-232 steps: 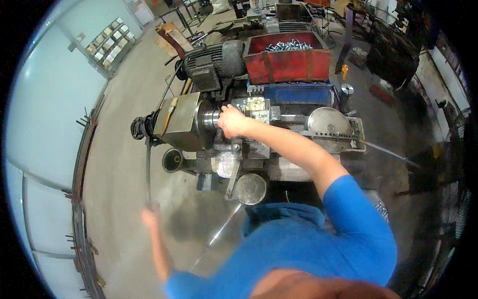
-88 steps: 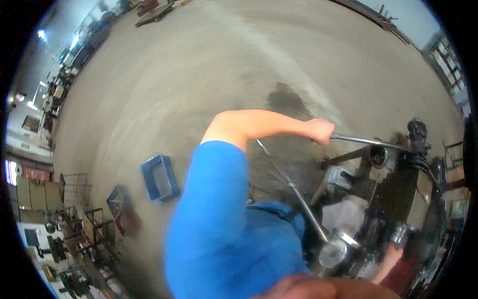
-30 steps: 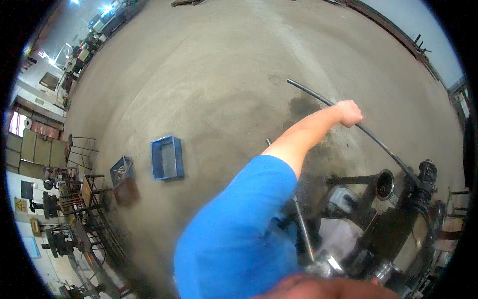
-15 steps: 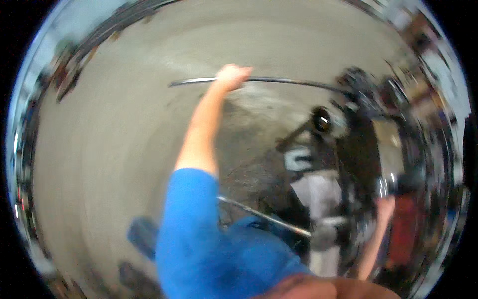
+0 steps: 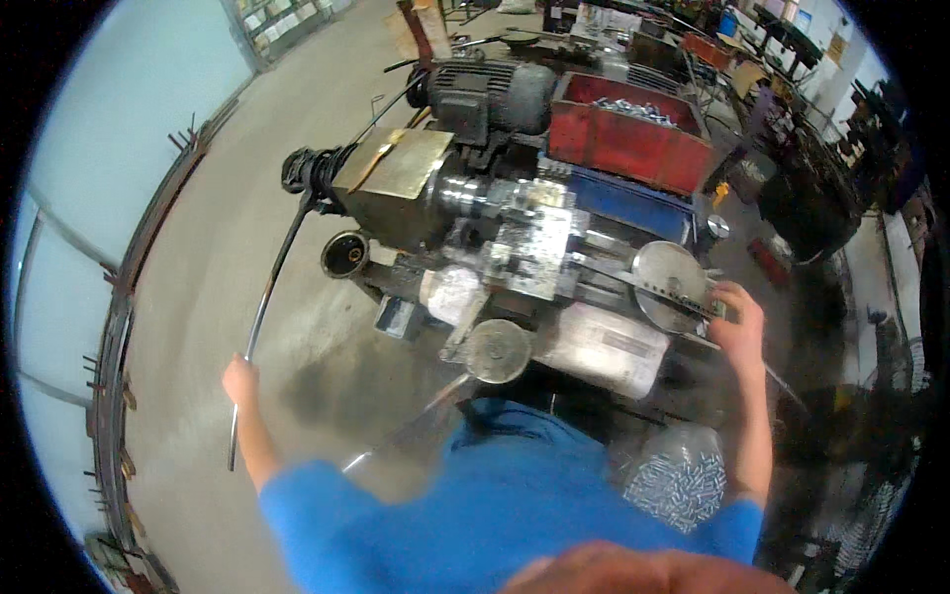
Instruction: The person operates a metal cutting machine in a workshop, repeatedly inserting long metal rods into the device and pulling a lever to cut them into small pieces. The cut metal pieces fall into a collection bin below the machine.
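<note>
My left hand (image 5: pixel 238 380) is closed round a long, thin metal rod (image 5: pixel 265 287), off the left side of a small lathe-like machine (image 5: pixel 534 243). The rod slants up to black coiled loops (image 5: pixel 315 176) at the outer end of the machine's box-shaped head (image 5: pixel 401 188). On the opposite side, my right hand (image 5: pixel 738 322) has its fingers curled at the end of a perforated metal bar (image 5: pixel 668 294). What lies within those fingers is partly hidden. That bar crosses in front of a round metal disc (image 5: pixel 661 267). Nearer me sits another round plate (image 5: pixel 498 350).
A red bin (image 5: pixel 633 148) of small metal parts stands behind the machine, beside an electric motor (image 5: pixel 490 99). Near my right forearm is a clear bag of small metal pieces (image 5: pixel 678 480). A thin bar (image 5: pixel 406 428) sticks out low at the front left. A wall (image 5: pixel 129 119) runs along the left.
The view has swung round, bringing the whole machine to the middle. My left hand still grips the rod. My right hand, earlier near the machine's shiny spindle part, is now at the perforated bar.
</note>
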